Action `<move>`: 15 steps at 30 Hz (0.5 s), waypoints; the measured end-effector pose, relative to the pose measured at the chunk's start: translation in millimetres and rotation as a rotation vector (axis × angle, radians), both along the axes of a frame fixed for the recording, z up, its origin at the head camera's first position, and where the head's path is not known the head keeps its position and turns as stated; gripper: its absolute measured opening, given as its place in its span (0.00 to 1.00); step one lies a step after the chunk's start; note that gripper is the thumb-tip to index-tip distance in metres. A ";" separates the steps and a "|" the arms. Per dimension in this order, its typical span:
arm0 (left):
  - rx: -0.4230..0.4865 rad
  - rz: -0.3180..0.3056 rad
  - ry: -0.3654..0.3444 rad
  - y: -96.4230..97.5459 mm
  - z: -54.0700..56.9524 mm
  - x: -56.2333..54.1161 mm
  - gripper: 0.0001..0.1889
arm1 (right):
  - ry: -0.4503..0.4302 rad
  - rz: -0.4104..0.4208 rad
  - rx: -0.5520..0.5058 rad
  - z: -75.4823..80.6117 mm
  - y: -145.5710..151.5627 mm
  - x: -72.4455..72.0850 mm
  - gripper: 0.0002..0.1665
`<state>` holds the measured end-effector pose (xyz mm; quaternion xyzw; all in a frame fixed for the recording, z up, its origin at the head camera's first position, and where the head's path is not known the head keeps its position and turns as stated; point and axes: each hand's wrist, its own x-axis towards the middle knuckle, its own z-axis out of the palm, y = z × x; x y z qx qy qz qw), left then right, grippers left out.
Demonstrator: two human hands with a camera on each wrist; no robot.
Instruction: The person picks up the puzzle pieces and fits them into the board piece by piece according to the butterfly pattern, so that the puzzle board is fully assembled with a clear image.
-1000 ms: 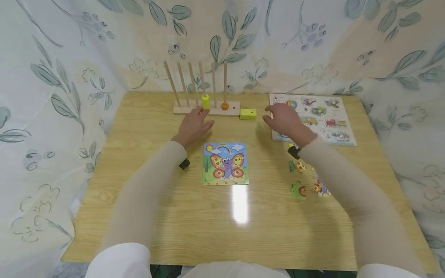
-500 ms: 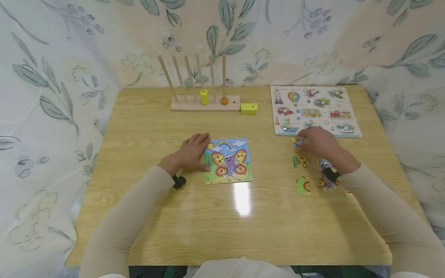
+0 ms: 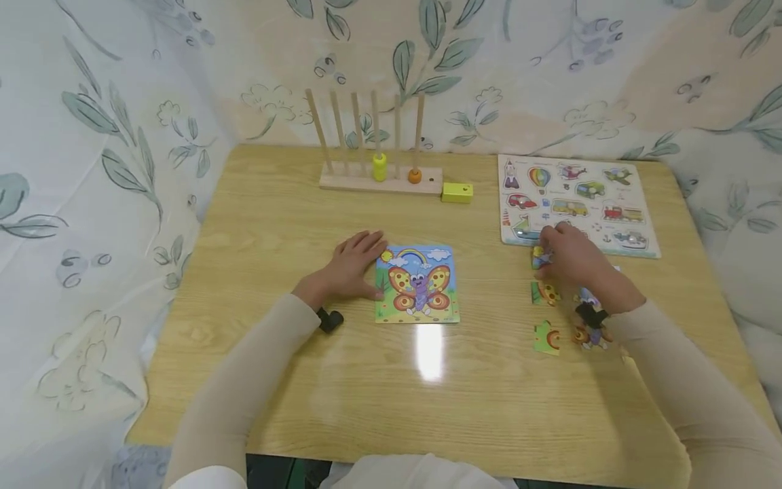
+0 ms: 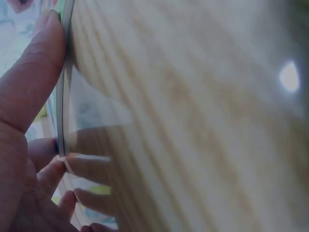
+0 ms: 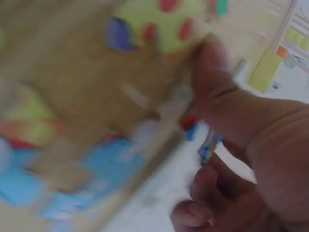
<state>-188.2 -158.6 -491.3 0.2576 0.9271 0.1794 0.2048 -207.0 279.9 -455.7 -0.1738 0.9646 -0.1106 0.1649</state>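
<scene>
A square butterfly picture board (image 3: 418,285) lies mid-table. My left hand (image 3: 345,270) rests at its left edge with fingers extended. In the left wrist view the thumb (image 4: 41,67) lies along the board's rim (image 4: 65,96), and the other fingertips touch near its corner. At the right, my right hand (image 3: 577,261) pinches a small colourful puzzle piece (image 3: 540,257), which shows edge-on by the fingertips in the right wrist view. Below that hand lie a yellow spotted piece (image 3: 545,293), a green one (image 3: 546,337) and a purple one with an orange wing (image 3: 591,334).
A vehicle peg-puzzle board (image 3: 611,187) lies at the back right, just beyond my right hand. A wooden rack with upright pegs (image 3: 348,180) stands at the back, carrying yellow beads (image 3: 379,168) and an orange bead (image 3: 415,176). A yellow block (image 3: 457,193) sits beside it.
Both hands have come back from the peg rack and yellow block: the left to the board's left edge, the right to the puzzle pieces, where it takes hold of one. The head view has shifted.
</scene>
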 end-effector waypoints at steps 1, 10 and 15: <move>0.006 0.004 0.003 0.0 -0.7 -0.2 0.58 | 0.006 0.009 -0.007 3.8 -3.8 -2.5 0.20; 0.045 0.013 -0.009 -1.0 -3.6 -1.0 0.58 | 0.023 0.195 -0.370 20.1 -127.9 -26.2 0.08; 0.061 0.012 -0.013 -3.7 -2.0 -1.3 0.56 | -0.111 0.224 -0.437 -3.3 -211.8 -28.3 0.10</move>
